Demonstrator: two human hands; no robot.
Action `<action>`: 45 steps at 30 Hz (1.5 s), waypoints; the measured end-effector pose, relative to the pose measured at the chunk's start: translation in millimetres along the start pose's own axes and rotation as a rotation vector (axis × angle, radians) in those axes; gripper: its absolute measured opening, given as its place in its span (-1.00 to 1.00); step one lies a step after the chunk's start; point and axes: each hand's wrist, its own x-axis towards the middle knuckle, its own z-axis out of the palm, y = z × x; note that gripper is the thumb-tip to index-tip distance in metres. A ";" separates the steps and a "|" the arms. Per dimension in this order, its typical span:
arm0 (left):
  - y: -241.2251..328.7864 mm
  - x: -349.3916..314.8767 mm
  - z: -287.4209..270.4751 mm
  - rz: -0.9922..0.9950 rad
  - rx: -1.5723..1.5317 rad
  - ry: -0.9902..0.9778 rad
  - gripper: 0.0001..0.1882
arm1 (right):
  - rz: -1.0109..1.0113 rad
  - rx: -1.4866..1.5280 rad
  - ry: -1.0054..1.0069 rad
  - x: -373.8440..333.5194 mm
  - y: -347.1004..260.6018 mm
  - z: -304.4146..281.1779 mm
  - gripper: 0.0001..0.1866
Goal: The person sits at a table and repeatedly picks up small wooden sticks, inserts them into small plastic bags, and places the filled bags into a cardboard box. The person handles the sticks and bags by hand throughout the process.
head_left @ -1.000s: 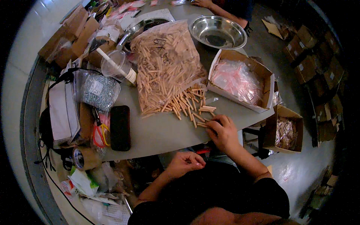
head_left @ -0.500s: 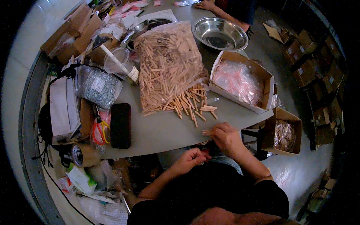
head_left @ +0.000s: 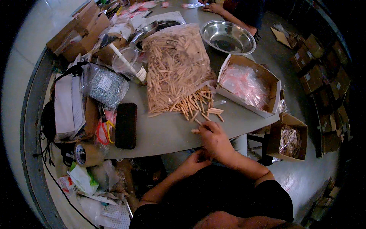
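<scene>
My right hand (head_left: pixel 216 142) is over the table's front edge, its fingers closed on short wooden dowels (head_left: pixel 195 131) whose ends stick out to the left. Its fingertips are by another loose dowel (head_left: pixel 198 121) at the front of the pile. Below it, at my lap, my left hand (head_left: pixel 191 164) is closed. The small red and clear plastic bag it pinched in the earlier frame is now mostly hidden behind my right hand. Ahead lies a large clear bag (head_left: pixel 175 65) of dowels, with several spilling from its mouth onto the grey table (head_left: pixel 160 133).
At right stand a carton (head_left: pixel 271 111) of small plastic bags, a steel basin (head_left: pixel 228 37) and a lower box (head_left: pixel 301 147) of packed pieces. At left are a black phone (head_left: pixel 126 126), scissors (head_left: pixel 110 131), a tape roll (head_left: pixel 88 154) and a bag of screws (head_left: pixel 108 91). Another person's arm (head_left: pixel 232 19) rests at the far side.
My right hand has moved left and slightly forward with its dowels, up to the loose ones at the pile. It now covers part of my left hand, which stays low. The view has shifted slightly.
</scene>
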 end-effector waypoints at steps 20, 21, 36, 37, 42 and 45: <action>-28.1 34.2 -7.7 -0.274 -0.795 -0.164 -0.65 | -0.136 0.026 -0.236 -7.4 19.0 -29.0 -0.75; -25.3 33.3 -8.4 -0.282 -0.802 -0.170 -0.65 | -0.162 0.053 -0.251 -10.0 21.1 -27.9 -0.75; 30.9 17.3 8.4 0.198 -0.081 -0.223 -0.50 | -0.259 0.457 -0.395 -18.0 18.3 -67.5 -0.81; 39.7 15.0 10.3 0.256 0.012 -0.176 -0.47 | -0.237 0.478 -0.339 -19.7 18.5 -69.3 -0.82; 65.6 9.8 15.1 0.609 0.581 0.165 -0.70 | -0.112 0.505 -0.177 -31.6 24.9 -82.5 -0.84; 75.0 16.6 21.4 0.720 0.699 0.197 -0.84 | -0.004 0.466 -0.120 -36.9 26.9 -81.8 -0.84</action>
